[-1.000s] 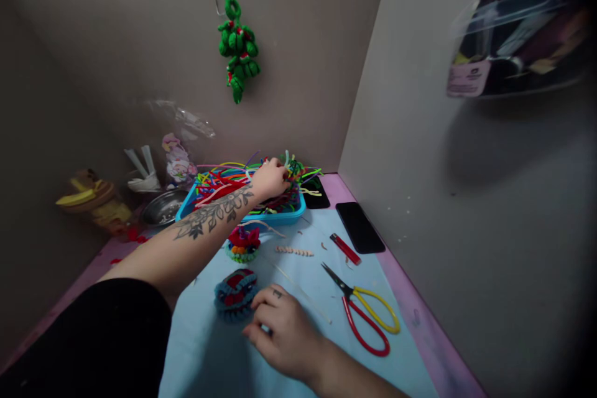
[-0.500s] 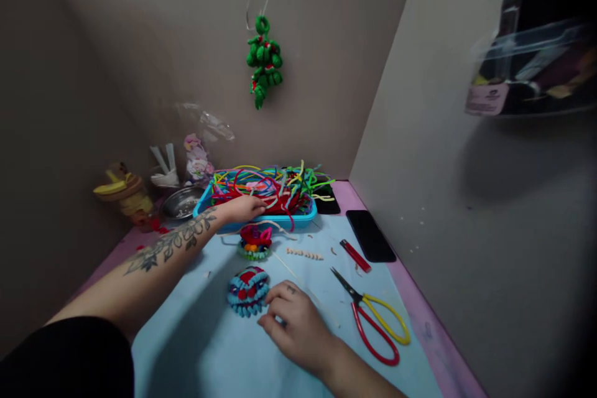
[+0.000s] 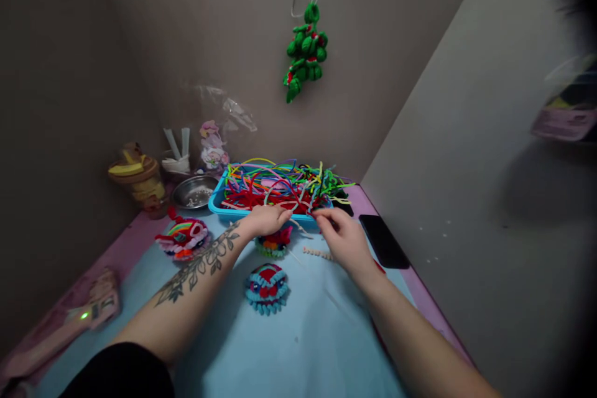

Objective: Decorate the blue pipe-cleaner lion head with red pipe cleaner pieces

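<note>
A blue plastic basket (image 3: 215,204) holds a tangle of colourful pipe cleaners (image 3: 268,169). At its front rim is my left hand (image 3: 267,221), fingers drawn together over the red ones; what they hold, if anything, is hidden. My right hand (image 3: 342,237) pinches a thin pipe cleaner by the basket's front right corner. Partly behind my left wrist lies a small fuzzy head (image 3: 274,242) in pink, orange and green. A blue and red fuzzy head (image 3: 267,288) sits nearer on the cloth. At the left, a rainbow-coloured one (image 3: 183,235) rests beyond my tattooed forearm.
A metal bowl (image 3: 193,193) with small white bits stands left of the basket. A black phone (image 3: 383,241) lies at right, and a twisted beige strip (image 3: 318,253) near my right hand. A pink tool with a green light (image 3: 96,306) lies at left. Green ornaments (image 3: 305,53) hang on the wall.
My right hand has moved from beside the blue head up to the basket's front right corner. My left hand stays at the basket rim. The view has swung left.
</note>
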`<act>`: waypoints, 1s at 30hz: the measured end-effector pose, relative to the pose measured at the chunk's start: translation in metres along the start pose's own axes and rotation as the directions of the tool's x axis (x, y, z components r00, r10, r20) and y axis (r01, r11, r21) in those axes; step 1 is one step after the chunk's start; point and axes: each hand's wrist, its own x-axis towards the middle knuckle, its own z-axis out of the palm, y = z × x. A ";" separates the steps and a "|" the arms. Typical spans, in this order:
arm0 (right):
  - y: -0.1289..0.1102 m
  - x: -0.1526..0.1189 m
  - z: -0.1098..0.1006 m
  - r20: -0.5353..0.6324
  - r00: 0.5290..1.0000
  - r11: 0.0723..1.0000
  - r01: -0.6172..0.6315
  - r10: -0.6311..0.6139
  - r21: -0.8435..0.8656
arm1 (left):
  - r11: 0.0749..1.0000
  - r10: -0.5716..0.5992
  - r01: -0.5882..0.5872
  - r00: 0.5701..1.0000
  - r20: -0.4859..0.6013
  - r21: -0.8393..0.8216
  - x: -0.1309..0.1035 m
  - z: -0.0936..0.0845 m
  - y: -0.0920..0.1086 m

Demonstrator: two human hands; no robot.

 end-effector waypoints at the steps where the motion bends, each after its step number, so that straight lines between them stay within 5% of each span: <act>1: -0.002 0.017 0.010 0.031 0.999 1.000 0.015 -0.014 -0.019 | 1.000 -0.002 0.002 1.000 -0.007 -0.003 0.000 0.000 0.000; 7: 0.009 0.106 0.086 0.215 0.976 0.895 0.076 0.023 -0.440 | 0.999 -0.038 0.039 0.999 0.017 -0.017 0.000 -0.001 0.000; 11: 0.021 0.130 0.100 0.257 0.951 0.743 0.048 0.170 -0.667 | 0.999 -0.021 0.021 1.000 0.002 -0.040 0.000 -0.001 -0.002; 15: 0.028 0.141 0.084 0.190 0.972 0.765 0.016 0.139 -0.643 | 0.997 -0.021 0.021 1.000 -0.001 -0.074 0.001 0.000 -0.002; 22: 0.007 0.146 0.042 -0.025 0.990 0.915 0.118 -0.138 -0.387 | 0.989 -0.053 0.050 0.998 -0.015 -0.141 0.005 0.004 -0.005; 26: -0.035 0.135 0.007 -0.176 0.892 0.881 0.347 -0.416 -0.322 | 0.985 -0.058 0.044 0.995 -0.079 -0.168 0.003 0.007 -0.007; 30: -0.075 0.114 -0.035 -0.198 0.795 0.792 0.478 -0.574 -0.380 | 0.979 -0.069 0.021 0.970 -0.233 -0.201 -0.011 0.004 -0.004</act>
